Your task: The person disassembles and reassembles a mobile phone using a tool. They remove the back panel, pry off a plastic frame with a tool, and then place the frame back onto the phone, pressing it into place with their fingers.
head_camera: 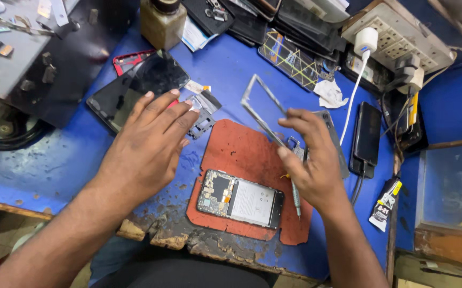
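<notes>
My right hand (311,157) pinches a thin grey phone frame (260,106), lifted and tilted above the red work mat (241,146). A screwdriver (296,197) lies under that hand, tip towards me. On the mat's near part lies an opened phone (240,199), back off, circuit board and battery showing. My left hand (151,141) hovers flat with fingers spread over the mat's left edge, fingertips near a small grey cover part (204,114) and a black phone screen (135,88). It holds nothing.
A brown glass bottle (160,21) stands at the back. A power strip (396,37) with a white charger (366,41) sits back right, cabled to a black phone (367,136). Stacked phones (289,56) and a crumpled tissue (329,93) lie beyond the mat. The blue table's near edge (151,234) is chipped.
</notes>
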